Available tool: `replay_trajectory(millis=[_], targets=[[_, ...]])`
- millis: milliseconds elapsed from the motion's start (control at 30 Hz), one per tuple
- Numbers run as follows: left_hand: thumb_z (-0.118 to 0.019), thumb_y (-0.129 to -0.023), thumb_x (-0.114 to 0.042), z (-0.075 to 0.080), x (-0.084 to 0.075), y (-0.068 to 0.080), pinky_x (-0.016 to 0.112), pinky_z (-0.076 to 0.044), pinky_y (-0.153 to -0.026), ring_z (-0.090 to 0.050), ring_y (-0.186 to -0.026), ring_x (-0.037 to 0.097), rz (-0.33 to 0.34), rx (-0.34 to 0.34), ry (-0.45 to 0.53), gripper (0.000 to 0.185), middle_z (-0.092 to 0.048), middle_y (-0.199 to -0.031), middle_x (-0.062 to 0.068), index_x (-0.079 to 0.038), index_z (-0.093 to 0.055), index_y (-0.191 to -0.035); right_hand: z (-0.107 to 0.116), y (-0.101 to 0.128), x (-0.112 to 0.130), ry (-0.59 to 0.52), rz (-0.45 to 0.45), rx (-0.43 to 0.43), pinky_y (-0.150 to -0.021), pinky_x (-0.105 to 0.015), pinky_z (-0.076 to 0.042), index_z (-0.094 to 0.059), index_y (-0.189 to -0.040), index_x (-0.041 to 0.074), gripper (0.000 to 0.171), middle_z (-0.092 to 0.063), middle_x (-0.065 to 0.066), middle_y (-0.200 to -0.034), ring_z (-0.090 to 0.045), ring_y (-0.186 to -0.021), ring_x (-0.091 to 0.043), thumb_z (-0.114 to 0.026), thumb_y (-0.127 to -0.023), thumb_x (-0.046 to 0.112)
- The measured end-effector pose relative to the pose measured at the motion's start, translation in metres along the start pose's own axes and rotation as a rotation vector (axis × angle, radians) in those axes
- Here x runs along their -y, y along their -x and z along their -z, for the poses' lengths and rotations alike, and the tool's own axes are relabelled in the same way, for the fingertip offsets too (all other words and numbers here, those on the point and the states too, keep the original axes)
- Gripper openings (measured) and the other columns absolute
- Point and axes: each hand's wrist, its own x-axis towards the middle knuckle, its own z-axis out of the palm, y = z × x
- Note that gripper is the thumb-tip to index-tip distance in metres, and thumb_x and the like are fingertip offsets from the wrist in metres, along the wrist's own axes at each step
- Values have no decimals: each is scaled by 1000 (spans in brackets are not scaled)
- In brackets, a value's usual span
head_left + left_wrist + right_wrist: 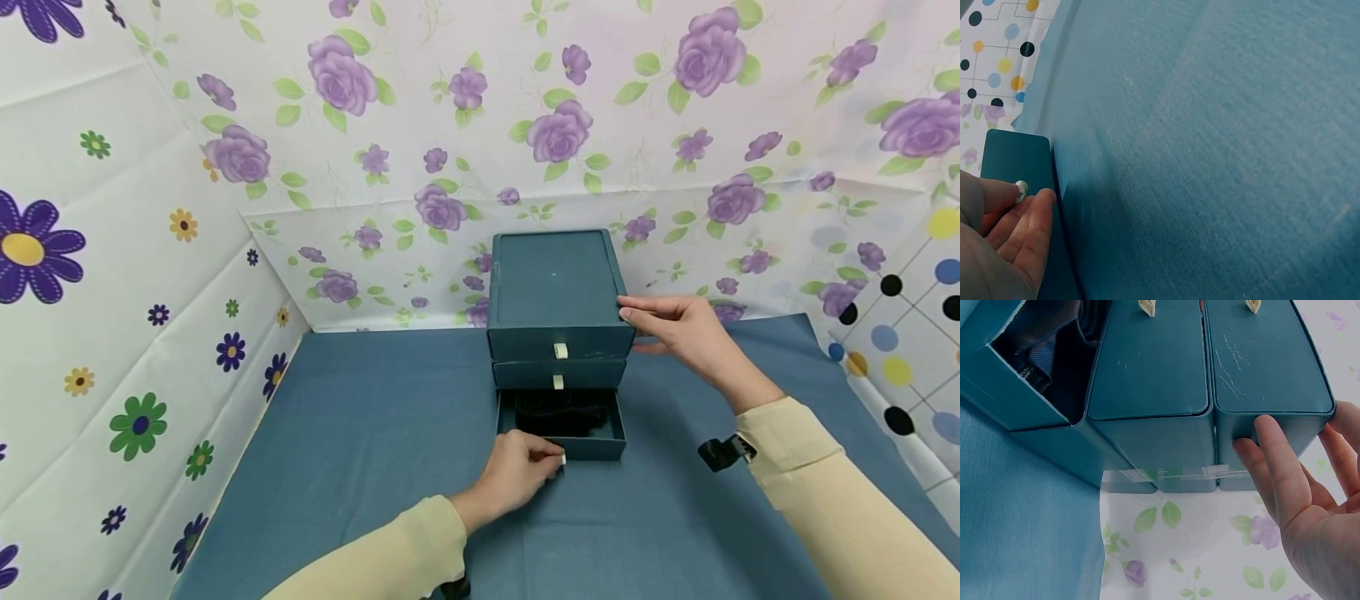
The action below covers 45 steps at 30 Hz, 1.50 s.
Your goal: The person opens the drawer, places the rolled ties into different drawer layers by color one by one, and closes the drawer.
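A dark teal three-drawer box (558, 279) stands against the back wall. Its bottom drawer (592, 450) is pulled out, while the two above are closed. My left hand (517, 473) pinches the small whitish pull tab (1021, 190) on the front of that bottom drawer between thumb and fingers. Up at the box's right side, my right hand (678, 329) rests with extended fingers against the side wall and top edge, beside the top drawer (1266, 356). Inside the open drawer lies a dark, folded, strap-like fabric item (1041, 356), partly in shadow.
Blue cloth (375, 400) covers the table under the box. Behind it hangs a white sheet with purple roses (438, 208). A daisy-patterned sheet (135, 317) borders the left, and a dotted one (907, 367) the right. The upper drawers carry pale tabs (560, 351).
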Motion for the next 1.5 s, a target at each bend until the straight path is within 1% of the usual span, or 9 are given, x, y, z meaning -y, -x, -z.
replay_trajectory(millis=[267,400,733,1067,1500], targets=[[-63,-90,-21,2,0,-3,20,-51,-53,-68,-70,11,19,9,-9,18,-73,-86,2,-14,-73,-104,0,-1,0,7,4,-1,-84,-38,-55,-61,-126,21,48,-50,2,-140,-46,-130,-16,-64,-85,46],[-63,-90,-21,3,-1,-4,21,-51,-53,-68,-69,14,25,9,-1,18,-73,-85,2,-14,-74,-104,0,-1,0,9,5,-1,-84,-38,-55,-61,-126,20,48,-50,2,-140,-46,-129,-17,-64,-85,45],[-63,-91,-21,4,0,-7,21,-51,-53,-68,-70,18,-4,-2,4,18,-73,-86,4,-14,-73,-103,0,0,1,9,4,-3,-83,-38,-55,-61,-126,20,48,-50,1,-140,-47,-129,-17,-64,-85,45],[-63,-91,-22,5,-1,-11,21,-51,-53,-67,-70,20,11,-3,15,18,-73,-85,5,-14,-73,-103,1,0,-1,4,12,-2,-83,-38,-55,-62,-126,19,47,-51,1,-139,-47,-129,-17,-64,-86,44],[-63,-90,-22,6,1,-18,23,-51,-52,-67,-68,22,-8,-18,31,18,-73,-84,7,-13,-74,-101,0,-1,-1,1,8,-6,-83,-38,-55,-62,-125,19,47,-51,1,-139,-49,-127,-17,-64,-85,43]])
